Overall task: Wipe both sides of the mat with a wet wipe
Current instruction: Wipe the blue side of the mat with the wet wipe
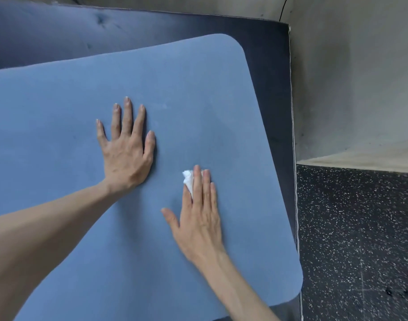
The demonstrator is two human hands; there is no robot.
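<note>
My left hand (126, 154) is spread flat on the blue rounded-corner foam mat (59, 112), pinning it so it won't slide. My right hand (199, 218) presses the crumpled white wet wipe (188, 179) under straight fingers, probably mid-stroke. The mat lies over a darker navy pad (267, 66); speckled black rubber floor (355, 239) and a grey wall (351, 77) sit to the right.

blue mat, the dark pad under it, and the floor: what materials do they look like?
Blue mat: likely foam or rubber, matte, thin, rounded corners.
Dark pad: looks like padded fabric or vinyl, dented at upper left, pale stitched edge.
Floor: probably recycled rubber, black with white flecks.
</note>
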